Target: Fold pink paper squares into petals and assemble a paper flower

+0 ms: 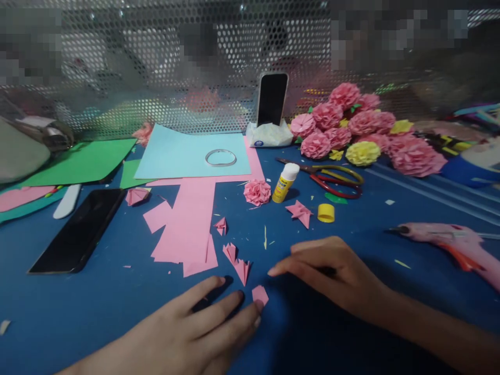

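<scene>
My left hand (211,325) lies spread over the blue table (128,307), a fingertip touching a small pink paper piece (260,296). Just beyond its fingers are small folded pink pieces (241,270). To the right, my right hand (332,273) rests with its thumb and forefinger stretched forward and apart, holding nothing; its other fingers are curled under. Farther back stand a glue stick (284,183) without its cap, a round pink paper flower (257,192) and a pink star-like fold (300,213). Pink paper strips (191,221) lie left of centre.
A glue gun (445,234) lies at right, its tip toward the middle. Scissors (336,177) are behind the yellow cap (326,212). A black phone (78,229) lies at left. Paper flowers (344,122) and an upright phone (272,99) stand along the metal mesh (156,67).
</scene>
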A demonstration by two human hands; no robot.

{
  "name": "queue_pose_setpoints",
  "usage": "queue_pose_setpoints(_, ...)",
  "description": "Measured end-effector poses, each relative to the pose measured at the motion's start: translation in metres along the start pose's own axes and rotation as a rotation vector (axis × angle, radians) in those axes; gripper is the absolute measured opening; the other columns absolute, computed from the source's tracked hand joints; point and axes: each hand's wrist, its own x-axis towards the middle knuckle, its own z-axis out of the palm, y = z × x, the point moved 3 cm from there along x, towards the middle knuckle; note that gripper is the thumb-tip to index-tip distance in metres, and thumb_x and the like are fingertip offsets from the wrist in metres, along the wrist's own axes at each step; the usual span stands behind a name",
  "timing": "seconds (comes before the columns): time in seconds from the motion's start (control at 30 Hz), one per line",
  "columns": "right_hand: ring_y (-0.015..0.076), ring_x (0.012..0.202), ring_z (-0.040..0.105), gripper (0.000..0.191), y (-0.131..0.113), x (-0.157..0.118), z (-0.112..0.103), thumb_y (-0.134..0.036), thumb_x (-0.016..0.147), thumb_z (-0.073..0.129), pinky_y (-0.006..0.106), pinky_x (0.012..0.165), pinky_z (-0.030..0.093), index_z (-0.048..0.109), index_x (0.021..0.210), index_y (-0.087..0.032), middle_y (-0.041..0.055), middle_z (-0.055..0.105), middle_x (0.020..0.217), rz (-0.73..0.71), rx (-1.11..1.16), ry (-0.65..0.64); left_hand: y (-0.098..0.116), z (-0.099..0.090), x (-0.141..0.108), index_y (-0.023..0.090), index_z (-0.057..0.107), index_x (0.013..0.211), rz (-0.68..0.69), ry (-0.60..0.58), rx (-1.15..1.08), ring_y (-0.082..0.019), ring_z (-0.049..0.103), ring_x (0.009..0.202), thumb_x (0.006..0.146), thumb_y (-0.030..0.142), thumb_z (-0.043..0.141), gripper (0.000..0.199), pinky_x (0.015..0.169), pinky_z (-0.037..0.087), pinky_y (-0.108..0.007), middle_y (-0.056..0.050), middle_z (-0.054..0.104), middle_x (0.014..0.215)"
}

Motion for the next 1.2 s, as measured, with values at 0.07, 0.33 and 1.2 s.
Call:
queue_pose_setpoints(0.07,0.0078,0.051,0.047,0.028,0.001,0.001,-0.004,-0.028,0.101,0.052,0.022,0.049,0.031,0.078,0.092,-0.019,-0.0035,0.051,0.059,0.011,0.043,0.084,0.0,-0.002,0.004,0.02,0.056,0.137,0.019,-0.032,0.026,-0.018,0.05,0.127,0.107,0.026,0.03,0.041,0.107,0.038,-0.037,0.001,0.053,0.146)
queue_pose_setpoints(0.33,0.0081,0.053,0.05,0.028,-0.003,-0.001,-0.002,-0.024,0.099,0.053,0.021,0.051,0.032,0.079,0.093,-0.017,-0.0017,0.053,0.06,-0.1,0.022,0.084,-0.016,-0.015,0.004,0.015,0.046,0.145,-0.05,-0.047,0.041,-0.023,0.04,0.14,0.105,0.024,0.032,0.043,0.12,0.022,-0.041,-0.005,0.041,0.155)
queue_pose_setpoints(1.2,0.0096,0.05,0.046,0.039,-0.001,0.003,0.004,-0.034,0.097,0.051,0.023,0.048,0.031,0.075,0.073,-0.015,-0.0003,0.054,0.056,0.071,0.021,0.07,-0.081,-0.007,-0.025,0.03,0.016,0.156,-0.361,-0.184,0.065,-0.024,0.067,0.106,0.079,-0.007,0.036,0.088,0.082,0.054,-0.035,-0.005,0.054,0.144)
